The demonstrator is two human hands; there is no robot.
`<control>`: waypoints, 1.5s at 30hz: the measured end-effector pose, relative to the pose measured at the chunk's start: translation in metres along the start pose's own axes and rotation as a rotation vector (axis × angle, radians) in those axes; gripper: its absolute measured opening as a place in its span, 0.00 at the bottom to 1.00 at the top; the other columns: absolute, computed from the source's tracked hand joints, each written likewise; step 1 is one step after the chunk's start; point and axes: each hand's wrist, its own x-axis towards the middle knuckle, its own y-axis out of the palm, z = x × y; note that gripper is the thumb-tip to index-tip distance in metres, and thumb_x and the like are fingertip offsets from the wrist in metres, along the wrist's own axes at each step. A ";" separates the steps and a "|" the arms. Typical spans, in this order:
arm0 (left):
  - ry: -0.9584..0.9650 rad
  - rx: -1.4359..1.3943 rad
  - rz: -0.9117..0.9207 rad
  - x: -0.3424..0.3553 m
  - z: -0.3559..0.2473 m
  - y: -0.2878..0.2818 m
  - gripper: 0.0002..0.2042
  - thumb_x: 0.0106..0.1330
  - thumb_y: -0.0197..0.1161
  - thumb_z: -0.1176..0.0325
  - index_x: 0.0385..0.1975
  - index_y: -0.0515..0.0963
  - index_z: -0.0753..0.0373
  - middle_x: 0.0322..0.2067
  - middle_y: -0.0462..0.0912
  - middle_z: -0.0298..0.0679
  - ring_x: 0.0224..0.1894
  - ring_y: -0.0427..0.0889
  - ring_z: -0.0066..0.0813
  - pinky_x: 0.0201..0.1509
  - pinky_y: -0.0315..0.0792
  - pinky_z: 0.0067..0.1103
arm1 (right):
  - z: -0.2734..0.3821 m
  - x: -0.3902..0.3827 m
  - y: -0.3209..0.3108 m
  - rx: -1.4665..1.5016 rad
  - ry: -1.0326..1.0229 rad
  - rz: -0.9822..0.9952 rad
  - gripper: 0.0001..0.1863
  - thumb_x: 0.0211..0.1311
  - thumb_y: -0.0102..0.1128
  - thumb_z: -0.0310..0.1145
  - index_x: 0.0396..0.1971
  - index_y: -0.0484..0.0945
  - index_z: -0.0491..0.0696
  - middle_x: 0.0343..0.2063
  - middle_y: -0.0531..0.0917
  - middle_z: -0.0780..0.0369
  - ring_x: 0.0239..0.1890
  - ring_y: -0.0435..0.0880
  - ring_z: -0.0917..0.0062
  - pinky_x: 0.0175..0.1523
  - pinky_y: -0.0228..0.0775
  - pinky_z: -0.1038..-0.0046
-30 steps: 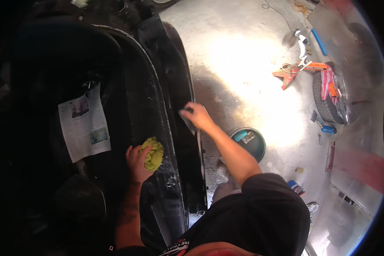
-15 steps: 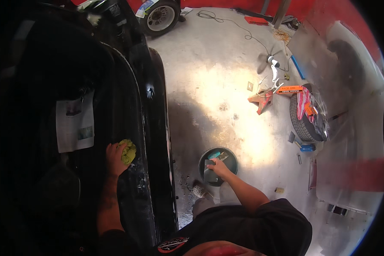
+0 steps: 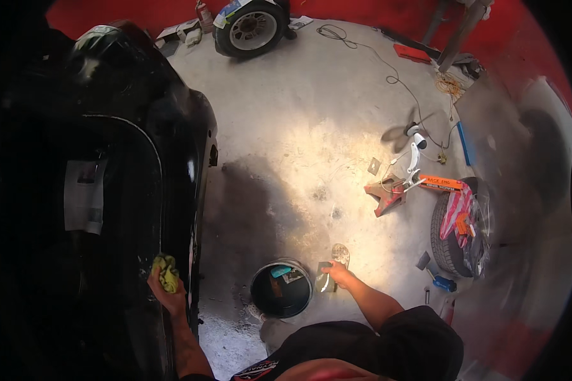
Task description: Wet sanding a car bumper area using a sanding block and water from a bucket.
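My left hand (image 3: 166, 296) grips a crumpled yellow-green cloth (image 3: 168, 273) against the edge of a black car body (image 3: 122, 82). A sheet of newspaper (image 3: 82, 193) lies on the dark panel above it. My right hand (image 3: 338, 274) holds a thin dark grey rectangular piece (image 3: 326, 286), perhaps sandpaper or a pad, out over the floor beside a dark bucket (image 3: 279, 296). Small items, one of them turquoise (image 3: 279, 270), show inside the bucket. A foot in a sandal (image 3: 340, 251) is just beyond my right hand.
A wheel (image 3: 248, 32) stands at the back near a red wall (image 3: 362, 13). On the right are a clip-on fan (image 3: 416, 138), a red jack stand (image 3: 384, 197), a tyre with striped plastic (image 3: 442, 235), an orange tool (image 3: 438, 181), a blue tool (image 3: 443, 284) and cords (image 3: 394, 79).
The view has shifted away from the panel toward the floor. My right hand, with the dark piece, has left the car's edge, passed over the bucket and moved right of it.
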 end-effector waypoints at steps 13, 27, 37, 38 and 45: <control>-0.691 -0.182 0.885 -0.320 -0.037 0.245 0.28 0.42 0.75 0.71 0.50 0.78 0.61 0.49 0.77 0.49 0.53 0.79 0.48 0.60 0.73 0.33 | 0.029 0.213 0.005 -0.568 -0.296 0.208 0.18 0.68 0.58 0.40 0.47 0.81 0.42 0.39 0.86 0.55 0.39 0.84 0.70 0.47 0.74 0.66; -0.789 -0.002 0.971 -0.571 0.082 0.425 0.19 0.67 0.59 0.53 0.47 0.79 0.62 0.41 0.86 0.53 0.45 0.86 0.51 0.51 0.79 0.39 | 0.023 0.334 0.095 -0.904 -0.764 0.593 0.19 0.68 0.58 0.43 0.49 0.81 0.43 0.38 0.86 0.51 0.39 0.85 0.62 0.46 0.74 0.63; -0.998 0.155 1.020 -0.559 0.061 0.408 0.18 0.68 0.57 0.55 0.45 0.80 0.64 0.42 0.86 0.52 0.46 0.86 0.50 0.51 0.79 0.39 | -0.064 0.344 0.091 -1.102 0.041 0.919 0.24 0.74 0.54 0.45 0.61 0.74 0.44 0.54 0.80 0.55 0.56 0.78 0.64 0.57 0.70 0.60; -1.022 0.185 1.007 -0.553 0.057 0.399 0.18 0.69 0.57 0.55 0.45 0.80 0.64 0.43 0.86 0.52 0.46 0.86 0.50 0.51 0.79 0.39 | -0.066 0.339 0.097 -1.030 0.114 0.938 0.23 0.74 0.53 0.44 0.60 0.75 0.45 0.53 0.81 0.56 0.55 0.78 0.66 0.56 0.71 0.61; -0.990 0.325 1.038 -0.473 0.041 0.401 0.18 0.70 0.55 0.56 0.44 0.80 0.65 0.43 0.86 0.51 0.46 0.86 0.50 0.50 0.79 0.39 | -0.088 0.323 0.098 -0.795 -0.084 0.892 0.25 0.75 0.52 0.45 0.61 0.72 0.41 0.54 0.80 0.53 0.54 0.78 0.68 0.58 0.69 0.64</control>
